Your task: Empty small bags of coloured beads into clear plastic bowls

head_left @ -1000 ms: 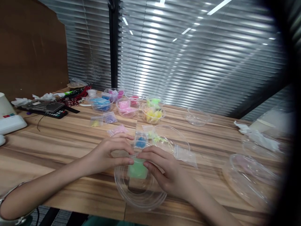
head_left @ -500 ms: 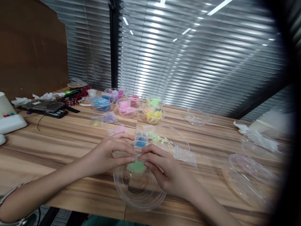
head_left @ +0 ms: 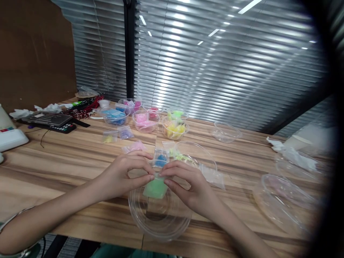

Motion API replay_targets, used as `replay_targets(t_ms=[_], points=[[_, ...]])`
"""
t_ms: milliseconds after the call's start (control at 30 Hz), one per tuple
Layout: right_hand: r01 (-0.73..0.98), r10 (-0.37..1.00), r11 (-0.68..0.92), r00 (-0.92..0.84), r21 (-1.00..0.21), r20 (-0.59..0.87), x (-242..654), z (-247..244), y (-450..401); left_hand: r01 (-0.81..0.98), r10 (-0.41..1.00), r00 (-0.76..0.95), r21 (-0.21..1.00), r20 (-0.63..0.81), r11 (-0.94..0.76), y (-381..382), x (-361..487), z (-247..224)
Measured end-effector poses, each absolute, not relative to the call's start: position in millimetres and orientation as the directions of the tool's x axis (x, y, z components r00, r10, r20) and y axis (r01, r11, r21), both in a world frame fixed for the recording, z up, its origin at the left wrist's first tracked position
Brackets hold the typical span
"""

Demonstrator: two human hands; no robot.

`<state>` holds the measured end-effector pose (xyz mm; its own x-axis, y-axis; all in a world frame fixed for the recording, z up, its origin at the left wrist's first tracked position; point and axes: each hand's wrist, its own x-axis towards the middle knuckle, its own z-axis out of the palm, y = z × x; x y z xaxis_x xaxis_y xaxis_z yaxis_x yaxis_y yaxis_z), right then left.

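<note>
Between my two hands a small clear zip bag with pale green contents [head_left: 156, 188] hangs by its top edge. The fingertips of my left hand [head_left: 129, 171] pinch its upper left corner, and my right hand [head_left: 185, 182] pinches the upper right. Beneath the bag, near the table's front edge, is a round clear plastic bowl [head_left: 161, 234]. Just beyond my fingers lies a small bag of blue bits [head_left: 161, 157]. A bag of pink bits [head_left: 134, 147] is close to my left knuckles.
A clear lid [head_left: 209, 150] with yellow-green bits lies past my right hand, beside a clear bag [head_left: 213, 176]. Bowls of blue [head_left: 115, 116], pink [head_left: 146, 123] and yellow [head_left: 176, 130] packets stand farther back. More clear containers [head_left: 282, 200] are at right, a remote [head_left: 64, 128] at left.
The green bag hangs a little lower and shows more of its face below my fingers. Both hands keep their pinch at its top.
</note>
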<state>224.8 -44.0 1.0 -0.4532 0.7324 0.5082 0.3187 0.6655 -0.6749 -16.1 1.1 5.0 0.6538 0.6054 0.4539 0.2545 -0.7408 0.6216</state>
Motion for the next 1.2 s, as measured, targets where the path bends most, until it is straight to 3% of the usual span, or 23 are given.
replay_targets(t_ms=[800,1200], points=[[0.361,0.810,0.576,-0.374,-0.733,0.452,217.0,0.9,-49.0,0.217,0.575,0.669,0.617,0.470,-0.757,-3.9,-8.4,8.7],[0.368,0.767,0.637,-0.392,-0.677,0.509,211.2,-5.3,-57.6,0.219,0.605,0.667,0.661,0.436,-0.718,-9.5,-6.2,14.7]])
